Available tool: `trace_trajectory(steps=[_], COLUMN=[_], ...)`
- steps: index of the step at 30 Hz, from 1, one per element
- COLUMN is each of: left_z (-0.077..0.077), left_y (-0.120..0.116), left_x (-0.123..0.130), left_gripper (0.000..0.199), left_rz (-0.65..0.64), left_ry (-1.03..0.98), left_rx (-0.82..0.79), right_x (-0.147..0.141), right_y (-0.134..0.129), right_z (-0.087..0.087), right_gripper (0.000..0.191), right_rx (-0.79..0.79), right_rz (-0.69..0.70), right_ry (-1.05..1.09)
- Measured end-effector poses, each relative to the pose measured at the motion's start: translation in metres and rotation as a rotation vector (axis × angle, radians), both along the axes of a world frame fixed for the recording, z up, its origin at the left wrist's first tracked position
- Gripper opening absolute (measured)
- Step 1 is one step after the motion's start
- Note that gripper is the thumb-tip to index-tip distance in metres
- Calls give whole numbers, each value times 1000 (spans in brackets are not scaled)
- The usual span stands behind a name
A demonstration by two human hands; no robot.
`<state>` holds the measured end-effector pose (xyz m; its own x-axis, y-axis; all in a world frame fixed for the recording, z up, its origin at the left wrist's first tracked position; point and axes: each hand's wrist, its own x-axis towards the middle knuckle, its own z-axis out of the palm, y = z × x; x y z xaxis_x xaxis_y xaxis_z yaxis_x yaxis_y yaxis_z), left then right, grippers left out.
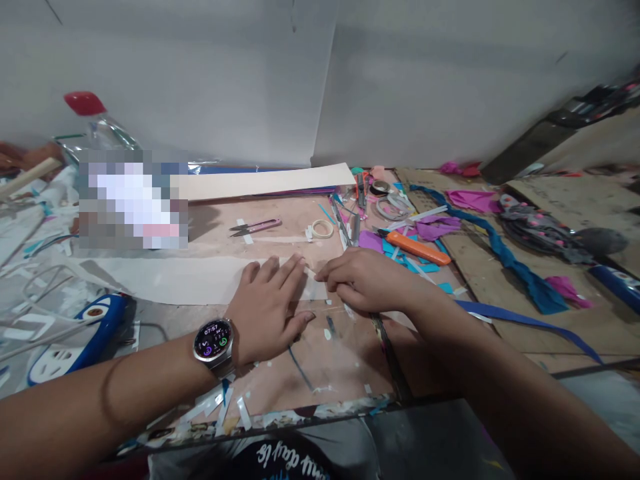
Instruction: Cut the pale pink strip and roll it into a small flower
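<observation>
Running nine-to-three o'clock, the long white paper strip [190, 280] lies under the spread left hand [263, 308], the curled right hand [369, 277] at its three-o'clock end, grip unclear.

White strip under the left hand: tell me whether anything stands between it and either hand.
Nothing visible does: the left hand lies partly on the white strip, and the right hand is at its right end. The snips and tape roll lie farther back.
</observation>
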<state>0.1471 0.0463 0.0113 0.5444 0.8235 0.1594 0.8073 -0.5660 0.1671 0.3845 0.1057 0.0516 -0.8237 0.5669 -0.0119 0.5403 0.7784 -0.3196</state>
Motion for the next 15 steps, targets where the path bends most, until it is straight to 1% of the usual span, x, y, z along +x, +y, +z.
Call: trace_trajectory(steps=[3,10,15], left_z=[1,3,2], left_y=[2,1,1], left_x=[-1,-1,0], left_gripper=[69,67,69], left_rz=[-33,-31,-33], left_ry=[4,23,33], left_rx=[6,11,14], right_x=[0,1,1], right_y=[-1,3,6], right_z=[1,2,-7], right_gripper=[28,25,36], right_rx=[-3,15,47], right_rz=[-5,-35,-34], right_ry=[-8,-5,111])
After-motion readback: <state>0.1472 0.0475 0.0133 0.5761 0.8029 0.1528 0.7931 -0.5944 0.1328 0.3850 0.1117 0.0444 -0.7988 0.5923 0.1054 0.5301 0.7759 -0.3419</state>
